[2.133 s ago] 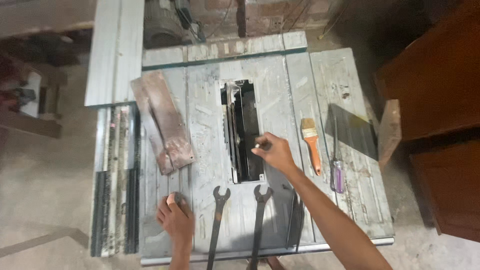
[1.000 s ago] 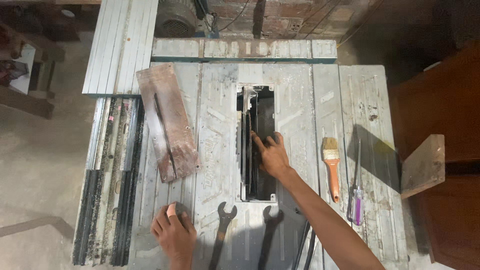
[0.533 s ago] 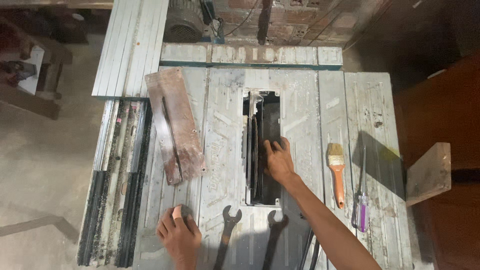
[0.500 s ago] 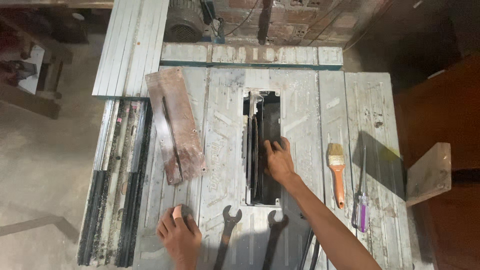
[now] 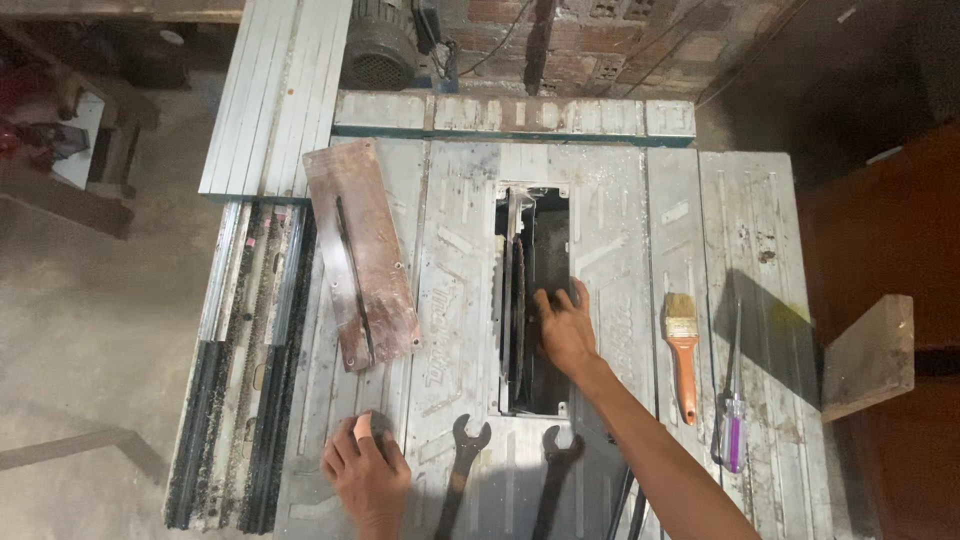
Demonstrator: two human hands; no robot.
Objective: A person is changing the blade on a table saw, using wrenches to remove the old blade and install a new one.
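My right hand (image 5: 562,328) reaches into the rectangular opening (image 5: 548,385) in the middle of a grey metal saw table (image 5: 450,260), its fingers against the circular blade (image 5: 514,300) standing on edge inside. Whether it grips anything is hidden. My left hand (image 5: 366,476) rests flat on the table's near left part, fingers together, holding nothing. The removed rust-brown slotted plate (image 5: 360,252) lies on the table left of the opening.
Two dark wrenches (image 5: 462,470) (image 5: 555,470) lie at the near edge. An orange-handled brush (image 5: 682,350) and a purple-handled screwdriver (image 5: 733,420) lie to the right. A wooden block (image 5: 870,355) sticks out at far right. Metal rails (image 5: 250,360) run along the left side.
The view has shifted so the table sits lower and closer. My right hand has gone from the opening's edge deeper in beside the blade. My left hand stays put.
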